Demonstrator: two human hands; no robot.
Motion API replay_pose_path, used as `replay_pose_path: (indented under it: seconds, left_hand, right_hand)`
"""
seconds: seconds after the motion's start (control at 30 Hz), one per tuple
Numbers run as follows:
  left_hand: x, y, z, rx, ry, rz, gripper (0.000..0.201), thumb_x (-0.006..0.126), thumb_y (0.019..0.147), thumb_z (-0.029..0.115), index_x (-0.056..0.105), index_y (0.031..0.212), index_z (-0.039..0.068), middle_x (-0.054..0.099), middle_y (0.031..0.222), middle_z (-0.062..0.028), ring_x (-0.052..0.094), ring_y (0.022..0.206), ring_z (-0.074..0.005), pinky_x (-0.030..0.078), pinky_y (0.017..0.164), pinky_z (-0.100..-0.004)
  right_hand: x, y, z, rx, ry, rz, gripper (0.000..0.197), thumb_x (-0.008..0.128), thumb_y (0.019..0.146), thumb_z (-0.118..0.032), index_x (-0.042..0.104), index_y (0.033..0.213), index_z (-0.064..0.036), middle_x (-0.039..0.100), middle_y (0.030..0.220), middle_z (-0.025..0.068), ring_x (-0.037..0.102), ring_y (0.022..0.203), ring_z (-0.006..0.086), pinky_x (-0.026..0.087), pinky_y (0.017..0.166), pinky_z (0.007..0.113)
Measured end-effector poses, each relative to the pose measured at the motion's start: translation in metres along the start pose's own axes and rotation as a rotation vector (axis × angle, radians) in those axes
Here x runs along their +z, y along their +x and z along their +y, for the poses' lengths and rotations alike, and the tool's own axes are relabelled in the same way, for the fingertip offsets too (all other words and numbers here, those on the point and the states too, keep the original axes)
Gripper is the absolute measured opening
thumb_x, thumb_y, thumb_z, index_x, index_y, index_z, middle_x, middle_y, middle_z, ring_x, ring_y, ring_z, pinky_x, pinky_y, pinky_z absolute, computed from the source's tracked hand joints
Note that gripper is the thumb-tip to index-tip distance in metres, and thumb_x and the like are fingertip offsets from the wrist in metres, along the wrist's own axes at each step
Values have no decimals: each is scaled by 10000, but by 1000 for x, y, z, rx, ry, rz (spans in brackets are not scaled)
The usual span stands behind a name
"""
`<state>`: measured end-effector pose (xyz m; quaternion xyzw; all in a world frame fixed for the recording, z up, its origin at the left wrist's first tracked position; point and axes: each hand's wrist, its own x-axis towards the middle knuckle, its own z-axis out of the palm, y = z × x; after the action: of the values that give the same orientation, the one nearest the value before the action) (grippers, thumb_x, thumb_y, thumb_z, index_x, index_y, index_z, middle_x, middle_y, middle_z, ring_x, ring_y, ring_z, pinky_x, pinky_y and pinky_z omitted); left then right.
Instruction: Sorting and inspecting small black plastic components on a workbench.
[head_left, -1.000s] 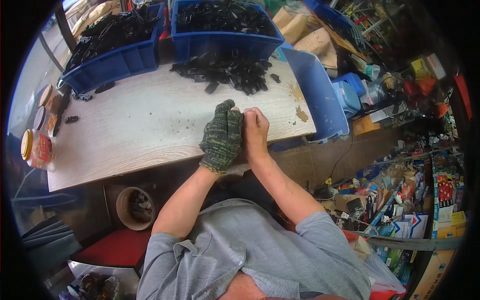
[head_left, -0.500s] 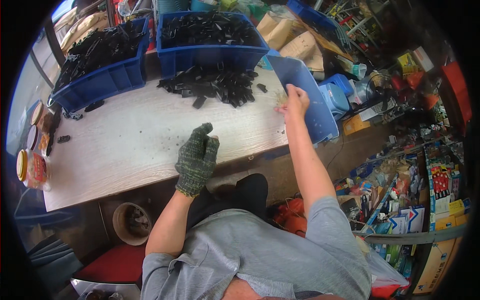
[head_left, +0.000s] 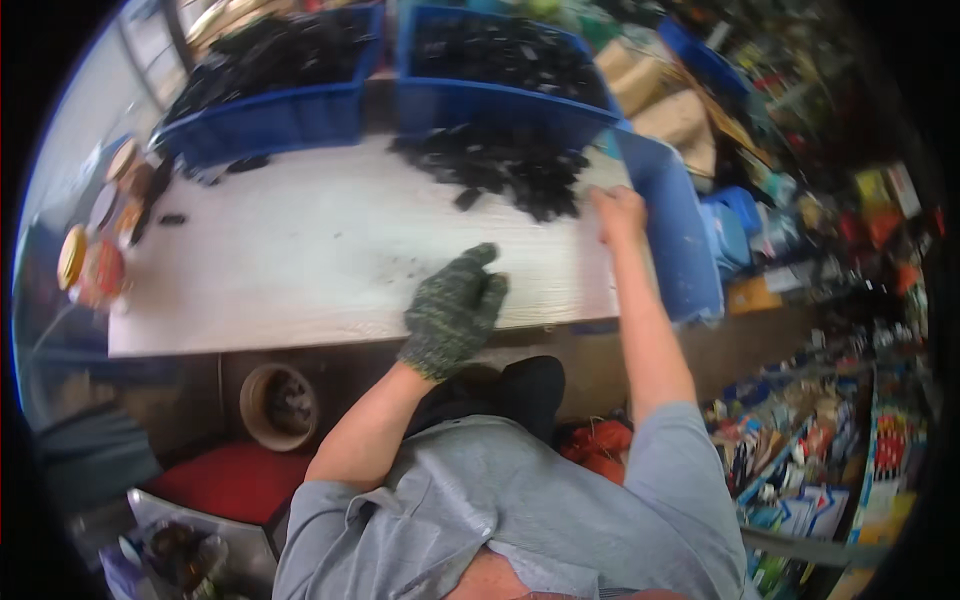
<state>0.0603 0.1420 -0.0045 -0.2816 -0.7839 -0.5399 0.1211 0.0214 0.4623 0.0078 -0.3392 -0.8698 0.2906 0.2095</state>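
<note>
My left hand (head_left: 455, 305), in a dark green knitted glove, hovers over the front part of the pale table (head_left: 270, 260). Its thumb and fingers are apart, with nothing visible between them. Bare and blurred, my right hand (head_left: 620, 213) is at the table's right side, beside a heap of small black plastic-looking parts (head_left: 510, 170). The fingers look bent, but the smear hides whether they hold anything. Just right of that hand, a light blue bin (head_left: 680, 240) leans against the table's edge.
Two blue crates, one at far left (head_left: 270, 125) and one behind the heap (head_left: 500, 100), are full of black parts. Lidded jars (head_left: 100, 268) line the left edge. A round bucket (head_left: 262, 425) stands below the table. Cluttered goods (head_left: 800, 440) fill the right side.
The view has shifted, so the table sits farther right in it. My right hand has moved from the blue bin's edge toward the heap. My left hand stays over the table, fingers apart.
</note>
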Motion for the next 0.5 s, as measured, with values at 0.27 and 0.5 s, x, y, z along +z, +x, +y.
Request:
replay_pose_path:
  seconds: [0.27, 0.5]
  left_hand:
    - [15, 14, -9, -78, 55, -17, 389, 663, 892, 291, 635, 1177, 27, 682, 817, -134, 663, 728, -310, 526, 707, -408]
    - [35, 22, -11, -43, 169, -159, 277, 555, 918, 272, 633, 1049, 41, 661, 835, -129, 658, 749, -311, 513, 671, -422]
  right_hand:
    - [10, -99, -48, 375, 877, -308, 254, 725, 871, -253, 639, 844, -15, 530, 624, 18, 414, 404, 118, 485, 437, 325]
    - [52, -143, -55, 93, 1002, -334, 177, 702, 894, -246, 684, 836, -80, 478, 591, -80, 401, 502, 37, 287, 443, 234]
